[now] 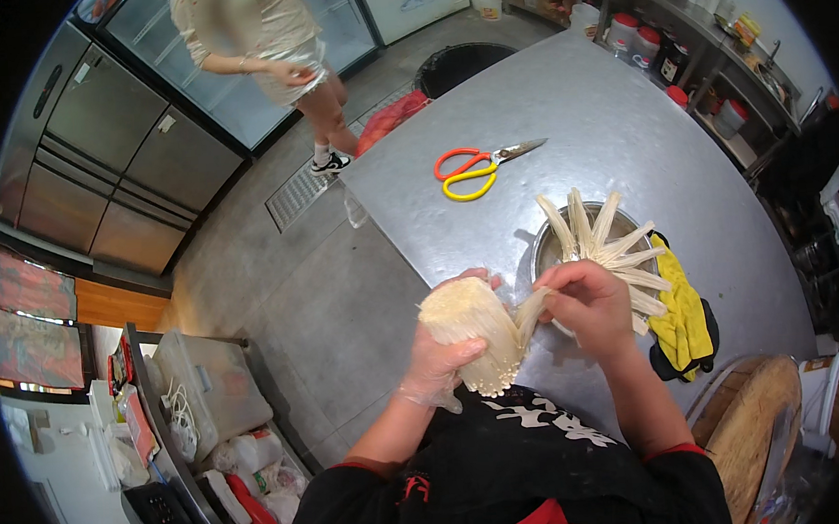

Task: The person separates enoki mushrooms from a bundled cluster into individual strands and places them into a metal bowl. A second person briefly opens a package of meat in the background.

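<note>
My left hand point(443, 354), in a clear plastic glove, grips a thick bundle of enoki mushrooms point(474, 331) near the table's edge. The cut root end points up and away, the small caps towards my body. Between thumb and fingers, my right hand point(588, 302) pinches a thin strand cluster point(531, 316) at the bundle's side. Beyond and beside my right hand is a round metal bowl point(536, 255); several enoki clusters point(607, 214) fan out over its rim. Scissors point(489, 168) with one red and one yellow handle lie farther off on the metal table point(416, 212).
Yellow and black gloves point(686, 318) lie right of the bowl. A round wooden board point(754, 429) stands at the lower right. Another person point(269, 48) stands beyond the table's far left side, near a red net sack point(389, 120) and a black bin point(461, 65).
</note>
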Demonstrator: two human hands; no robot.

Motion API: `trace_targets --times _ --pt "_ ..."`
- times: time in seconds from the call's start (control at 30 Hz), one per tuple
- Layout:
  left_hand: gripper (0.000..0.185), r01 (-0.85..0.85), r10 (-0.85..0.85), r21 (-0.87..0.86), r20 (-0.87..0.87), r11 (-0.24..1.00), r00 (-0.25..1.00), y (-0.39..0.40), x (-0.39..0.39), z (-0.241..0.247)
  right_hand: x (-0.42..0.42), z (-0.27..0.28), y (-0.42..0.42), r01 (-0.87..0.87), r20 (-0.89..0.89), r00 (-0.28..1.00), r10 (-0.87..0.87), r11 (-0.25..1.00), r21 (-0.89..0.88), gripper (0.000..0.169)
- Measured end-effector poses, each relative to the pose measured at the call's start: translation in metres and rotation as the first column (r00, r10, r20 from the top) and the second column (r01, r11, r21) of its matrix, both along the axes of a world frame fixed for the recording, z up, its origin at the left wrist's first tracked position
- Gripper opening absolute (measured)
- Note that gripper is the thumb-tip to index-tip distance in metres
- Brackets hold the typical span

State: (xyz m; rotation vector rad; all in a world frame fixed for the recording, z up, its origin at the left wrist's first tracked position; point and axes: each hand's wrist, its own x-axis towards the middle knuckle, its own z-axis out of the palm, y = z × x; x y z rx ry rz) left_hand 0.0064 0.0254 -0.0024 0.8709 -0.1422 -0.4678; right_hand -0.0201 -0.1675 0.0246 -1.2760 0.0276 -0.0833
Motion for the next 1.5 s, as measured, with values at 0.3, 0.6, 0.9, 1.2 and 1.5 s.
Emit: trace_targets --times 0.3,0.6,0.9,1.2,1.5 --pt "0.083 -0.166 0.163 -0.266 -0.034 0.950 0.986 0.038 0.029 -0.004 -0.016 0.020 -0.072 0.305 0.219 0.940 -0.263 0.935 -0.183 0.017" --pt "0.064 -0.082 0.054 -0.314 -0.097 0.946 0.994 0.045 0.025 -0.006 0.022 -0.017 -0.062 0.492 0.518 0.815 0.259 0.165 -0.855 0.015" --pt "0.068 0.032 -0.070 -0.207 -0.174 0.978 0.982 0.032 0.014 -0.011 0.092 -0.085 -0.045 0.267 0.334 0.915 0.227 0.281 -0.922 0.021" --pt "0.067 0.002 -0.001 0.007 -0.094 1.000 0.996 0.020 0.012 -0.016 0.069 -0.058 -0.054 0.142 0.171 0.985 0.021 0.460 -0.877 0.033" --pt "0.073 -0.032 -0.020 0.286 0.176 0.958 0.984 0.014 0.010 -0.020 0.019 0.005 -0.002 -0.111 0.135 0.959 0.249 0.769 -0.630 0.019"
